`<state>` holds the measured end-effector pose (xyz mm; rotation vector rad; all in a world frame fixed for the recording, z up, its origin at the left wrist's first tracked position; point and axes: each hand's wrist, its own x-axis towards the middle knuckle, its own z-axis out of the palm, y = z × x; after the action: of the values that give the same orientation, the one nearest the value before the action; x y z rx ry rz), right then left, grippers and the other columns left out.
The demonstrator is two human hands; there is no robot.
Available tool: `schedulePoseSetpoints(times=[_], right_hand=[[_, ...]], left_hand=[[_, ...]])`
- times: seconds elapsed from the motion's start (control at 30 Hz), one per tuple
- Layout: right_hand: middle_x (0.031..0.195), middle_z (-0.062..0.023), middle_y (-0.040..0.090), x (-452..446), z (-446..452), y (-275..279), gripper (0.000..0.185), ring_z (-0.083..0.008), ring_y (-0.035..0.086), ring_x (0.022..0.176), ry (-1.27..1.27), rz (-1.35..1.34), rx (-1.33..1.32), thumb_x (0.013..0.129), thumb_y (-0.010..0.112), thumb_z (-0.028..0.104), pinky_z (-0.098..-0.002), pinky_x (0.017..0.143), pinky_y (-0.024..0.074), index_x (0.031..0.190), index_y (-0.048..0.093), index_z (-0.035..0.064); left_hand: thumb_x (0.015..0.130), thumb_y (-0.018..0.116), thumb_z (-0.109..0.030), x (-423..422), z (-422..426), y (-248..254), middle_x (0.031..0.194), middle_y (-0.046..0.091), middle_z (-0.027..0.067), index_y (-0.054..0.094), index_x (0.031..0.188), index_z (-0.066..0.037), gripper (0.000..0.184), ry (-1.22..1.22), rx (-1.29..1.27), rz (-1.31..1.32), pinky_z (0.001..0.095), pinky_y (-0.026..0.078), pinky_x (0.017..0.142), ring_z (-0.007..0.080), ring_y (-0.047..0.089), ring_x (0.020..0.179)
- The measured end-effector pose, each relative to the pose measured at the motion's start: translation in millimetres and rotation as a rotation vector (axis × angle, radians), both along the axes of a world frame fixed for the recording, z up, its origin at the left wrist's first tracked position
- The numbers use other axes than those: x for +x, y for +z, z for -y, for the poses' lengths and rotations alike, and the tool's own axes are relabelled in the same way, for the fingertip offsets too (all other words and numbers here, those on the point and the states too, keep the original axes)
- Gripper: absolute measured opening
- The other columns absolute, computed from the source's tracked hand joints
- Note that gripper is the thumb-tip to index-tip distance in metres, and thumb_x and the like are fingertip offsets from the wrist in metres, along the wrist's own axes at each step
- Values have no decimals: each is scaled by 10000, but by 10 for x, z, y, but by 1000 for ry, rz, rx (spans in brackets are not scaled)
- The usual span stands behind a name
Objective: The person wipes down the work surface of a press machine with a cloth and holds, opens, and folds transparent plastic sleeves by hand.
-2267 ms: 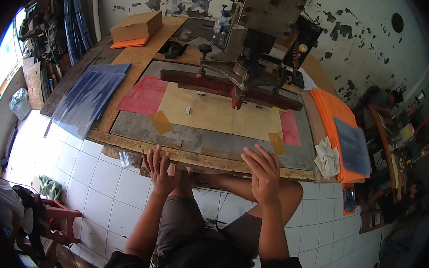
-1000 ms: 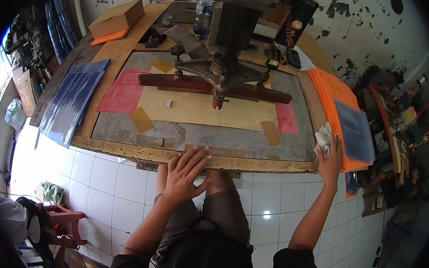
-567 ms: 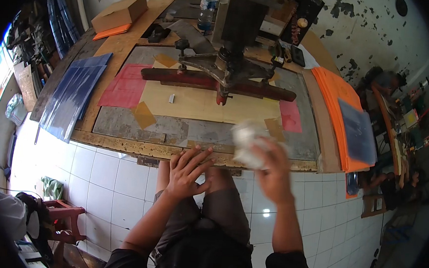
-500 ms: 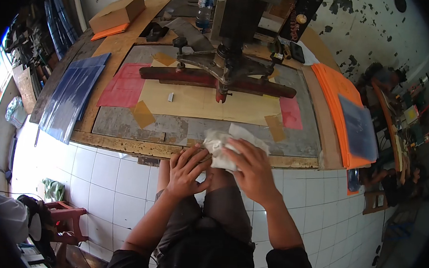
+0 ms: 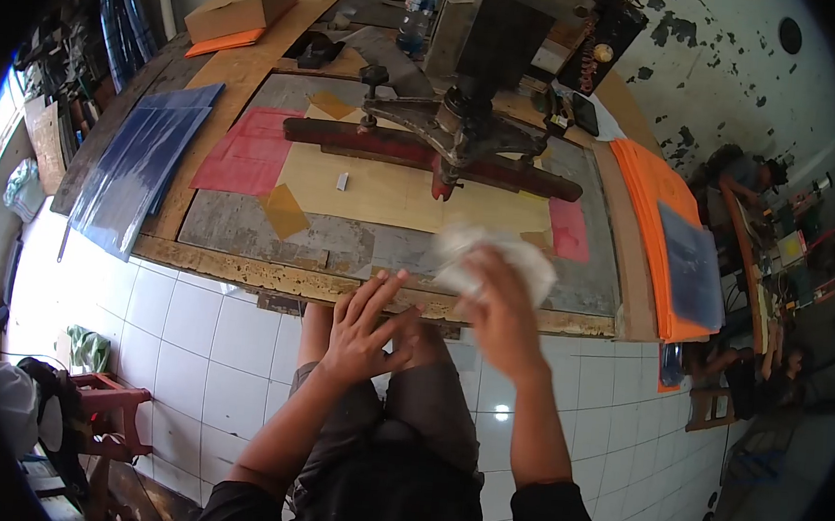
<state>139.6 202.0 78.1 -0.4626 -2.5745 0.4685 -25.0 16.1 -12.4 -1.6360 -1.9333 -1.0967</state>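
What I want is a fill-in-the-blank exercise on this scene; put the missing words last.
1. The cloth is under the person's ____ hand.
2. The table has blue sheets along its ____ side.
3. The stack under the plastic is coloured ____.
4. Pink pieces at the yellow sheet's ends number ____.

Missing words: right; left; orange; two.
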Motion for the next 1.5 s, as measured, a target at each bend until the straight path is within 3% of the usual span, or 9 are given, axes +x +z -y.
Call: schedulePoseSetpoints(times=[0.13, 0.27, 0.4, 0.57, 0.83, 1.07, 1.17, 1.33, 1.5], right_hand=[[1588, -129, 601, -112, 213, 202, 495, -370, 544, 1477, 166, 120, -326, 1026, 742, 225, -550, 1259, 378, 1500, 648, 119], [1575, -177, 599, -319, -104, -65, 441, -401, 562, 1439, -153, 9, 147, 1029, 730, 216, -553, 1249, 380, 1441, 668, 72], [1559, -149, 607, -483, 367, 72, 356, -374, 572, 1420, 372, 3, -17, 1064, 689, 250, -545, 1232, 395, 1367, 707, 63], [1518, -120, 649, -497, 141, 91, 364, -350, 592, 1399, 90, 35, -73, 1059, 698, 258, -542, 1237, 387, 1383, 724, 95], [1489, -108, 663, -232, 273, 104, 382, -376, 598, 1364, 163, 5, -127, 992, 769, 217, -538, 1222, 413, 1364, 755, 130], [1531, -143, 636, 538, -966, -116, 372, -387, 536, 1471, -520, 47, 27, 1119, 612, 266, -543, 1258, 392, 1455, 700, 134], [1573, -157, 596, 412, -739, -112, 388, -396, 527, 1480, -508, 117, 232, 1112, 613, 245, -558, 1285, 356, 1475, 675, 122], [1584, -113, 607, 14, 256, 87, 393, -372, 484, 1546, 113, 69, 30, 1070, 685, 245, -574, 1303, 328, 1452, 711, 159], [1547, -140, 639, 51, -235, 90, 418, -396, 536, 1476, -163, 67, -159, 1088, 665, 283, -555, 1249, 375, 1479, 690, 136]], left_hand=[[829, 845, -301, -4, 22, 22, 1739, 435, 180, 781, 1287, -241, 466, 8, 24, 0, 468, 367, 1220, 357, 454, 1571], [833, 848, -307, 6, 31, 34, 1759, 385, 200, 794, 1282, -250, 455, 20, 13, -2, 487, 371, 1231, 383, 408, 1598], [838, 846, -311, -18, 36, -76, 1751, 390, 216, 790, 1280, -254, 448, -6, 13, 51, 492, 373, 1233, 394, 405, 1600], [798, 855, -295, 5, 18, 48, 1754, 382, 229, 782, 1145, -185, 371, 22, 38, -17, 493, 373, 1235, 407, 399, 1603], [852, 850, -259, -1, 35, -9, 1746, 390, 236, 792, 1316, -292, 469, -7, 1, 27, 509, 364, 1240, 424, 412, 1586], [837, 861, -241, 6, 38, 84, 1723, 463, 171, 790, 1311, -302, 483, -22, -67, 19, 491, 390, 1192, 375, 467, 1558], [826, 861, -238, 11, 19, 48, 1708, 487, 167, 791, 1308, -306, 491, -9, -40, 14, 485, 392, 1181, 368, 484, 1547], [836, 842, -235, -2, 30, 67, 1713, 483, 158, 778, 1327, -307, 501, -17, -12, 55, 464, 389, 1184, 349, 494, 1543], [823, 856, -231, 3, 60, 123, 1723, 470, 155, 771, 1340, -314, 531, -12, -67, 29, 474, 381, 1191, 356, 481, 1553]])
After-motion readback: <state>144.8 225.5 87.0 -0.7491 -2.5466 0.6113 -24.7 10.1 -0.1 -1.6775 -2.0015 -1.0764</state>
